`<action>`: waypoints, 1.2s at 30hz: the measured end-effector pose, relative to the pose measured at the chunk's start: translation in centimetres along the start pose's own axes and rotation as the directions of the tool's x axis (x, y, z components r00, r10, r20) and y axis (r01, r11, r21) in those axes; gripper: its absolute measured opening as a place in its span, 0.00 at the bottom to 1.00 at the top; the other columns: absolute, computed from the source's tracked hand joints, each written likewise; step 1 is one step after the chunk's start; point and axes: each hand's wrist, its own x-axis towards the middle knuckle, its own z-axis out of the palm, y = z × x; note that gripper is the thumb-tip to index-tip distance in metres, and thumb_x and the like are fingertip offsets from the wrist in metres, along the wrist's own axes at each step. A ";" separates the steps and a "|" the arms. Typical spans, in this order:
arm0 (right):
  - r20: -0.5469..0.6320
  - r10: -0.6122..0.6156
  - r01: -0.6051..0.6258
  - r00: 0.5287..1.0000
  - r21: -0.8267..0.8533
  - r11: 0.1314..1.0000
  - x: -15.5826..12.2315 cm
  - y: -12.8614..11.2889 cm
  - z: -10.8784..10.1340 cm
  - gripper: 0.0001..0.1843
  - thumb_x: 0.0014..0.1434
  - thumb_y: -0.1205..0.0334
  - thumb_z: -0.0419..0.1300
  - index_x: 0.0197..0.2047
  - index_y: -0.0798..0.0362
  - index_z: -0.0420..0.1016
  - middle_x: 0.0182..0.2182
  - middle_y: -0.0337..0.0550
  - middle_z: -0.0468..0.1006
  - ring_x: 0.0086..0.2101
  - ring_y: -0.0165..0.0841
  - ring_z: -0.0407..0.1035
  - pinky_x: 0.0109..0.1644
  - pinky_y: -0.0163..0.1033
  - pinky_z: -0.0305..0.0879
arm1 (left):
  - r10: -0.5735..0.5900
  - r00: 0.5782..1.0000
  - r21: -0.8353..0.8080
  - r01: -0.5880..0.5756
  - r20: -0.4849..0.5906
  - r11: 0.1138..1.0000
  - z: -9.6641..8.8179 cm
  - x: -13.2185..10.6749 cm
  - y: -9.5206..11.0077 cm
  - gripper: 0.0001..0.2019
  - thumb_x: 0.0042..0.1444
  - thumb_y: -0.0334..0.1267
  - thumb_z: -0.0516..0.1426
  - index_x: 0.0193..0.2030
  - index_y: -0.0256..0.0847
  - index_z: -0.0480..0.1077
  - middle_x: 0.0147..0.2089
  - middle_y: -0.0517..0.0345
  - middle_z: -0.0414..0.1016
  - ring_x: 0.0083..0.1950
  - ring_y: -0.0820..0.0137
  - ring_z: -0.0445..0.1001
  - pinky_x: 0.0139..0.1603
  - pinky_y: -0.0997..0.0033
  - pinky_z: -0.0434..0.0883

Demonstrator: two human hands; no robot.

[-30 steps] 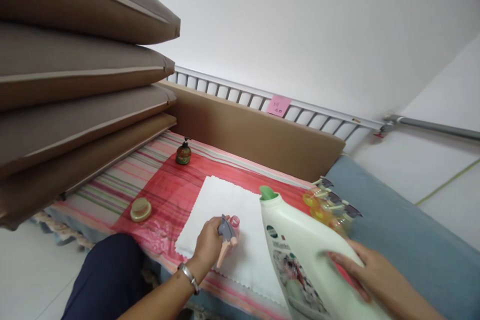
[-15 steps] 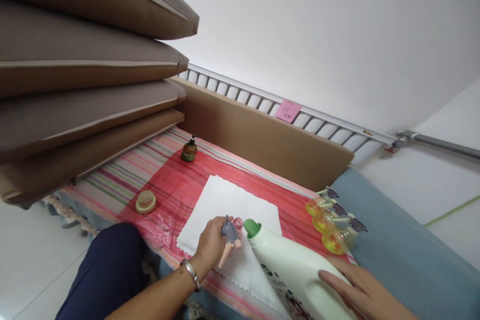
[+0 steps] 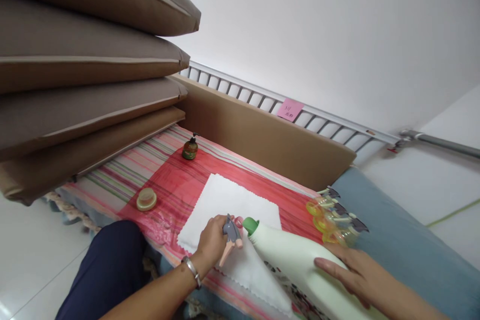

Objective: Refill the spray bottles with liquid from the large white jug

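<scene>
My left hand (image 3: 212, 241), a bracelet on its wrist, is closed around a trigger sprayer (image 3: 232, 233) with a grey top and a peach lever. Beside the sprayer head shows a small clear pink ring (image 3: 239, 221), like a threaded bottle neck; what it joins is hidden. My right hand (image 3: 356, 271) grips a large pale green detergent bottle (image 3: 294, 255), tilted with its mouth to the left. The bottle's green spout (image 3: 249, 225) lies right by the pink ring. No liquid can be made out. Under both hands is a white cloth (image 3: 228, 195) with a zigzag edge.
A dark pump bottle (image 3: 190, 149) stands at the back of the red sheet (image 3: 168, 180). A round pale lid (image 3: 146, 199) lies at left. Several yellow-based spray bottles (image 3: 332, 220) stand at right. Stacked brown cushions (image 3: 93, 70) and a brown board (image 3: 258, 130) border the surface.
The detergent bottle's rear has risen slightly with my right hand, while its spout stays by the pink ring. My left hand has barely moved and still holds the sprayer.
</scene>
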 end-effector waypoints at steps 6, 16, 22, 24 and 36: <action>0.029 0.006 -0.005 1.000 -0.051 0.999 0.4 -0.5 -0.7 0.20 0.51 0.42 0.59 0.29 0.50 0.77 0.25 0.45 0.77 0.20 0.36 0.68 0.14 0.32 0.60 | 0.014 1.000 0.006 -0.014 -0.014 1.000 0.0 -0.2 0.2 0.15 0.46 0.29 0.52 0.40 0.43 0.73 0.41 0.55 0.76 0.44 0.64 0.71 0.45 0.70 0.63; 0.040 -0.036 0.041 0.999 -0.146 0.988 0.0 -2.8 -1.3 0.21 0.56 0.44 0.52 0.34 0.49 0.78 0.31 0.46 0.79 0.25 0.36 0.72 0.15 0.31 0.56 | 0.013 1.000 0.037 -0.013 0.008 0.999 0.0 -0.2 0.3 0.14 0.47 0.30 0.54 0.41 0.43 0.73 0.41 0.56 0.76 0.44 0.65 0.70 0.46 0.70 0.63; 0.124 0.002 0.030 0.992 -0.264 0.964 0.4 -2.6 -1.7 0.26 0.54 0.37 0.49 0.37 0.50 0.75 0.35 0.47 0.79 0.28 0.42 0.74 0.15 0.35 0.64 | 0.006 1.000 0.056 -0.007 0.021 0.998 0.0 -0.2 0.2 0.13 0.47 0.29 0.55 0.40 0.44 0.73 0.41 0.57 0.76 0.45 0.66 0.70 0.45 0.71 0.63; 0.125 0.009 0.027 0.992 -0.281 0.959 0.5 -2.6 -1.8 0.27 0.55 0.37 0.48 0.39 0.50 0.74 0.35 0.47 0.79 0.29 0.42 0.74 0.15 0.35 0.65 | 0.008 1.000 0.059 -0.009 0.022 0.998 0.0 -0.2 0.2 0.14 0.47 0.30 0.55 0.41 0.44 0.72 0.42 0.57 0.76 0.45 0.66 0.70 0.45 0.71 0.63; 0.116 -0.023 0.057 0.993 -0.303 0.951 0.8 -3.2 -2.2 0.22 0.54 0.39 0.50 0.34 0.47 0.74 0.33 0.45 0.79 0.33 0.45 0.74 0.14 0.36 0.63 | 0.013 1.000 0.073 -0.014 0.023 0.997 -0.2 -0.4 0.6 0.13 0.48 0.29 0.54 0.40 0.43 0.72 0.41 0.57 0.76 0.44 0.66 0.70 0.45 0.71 0.63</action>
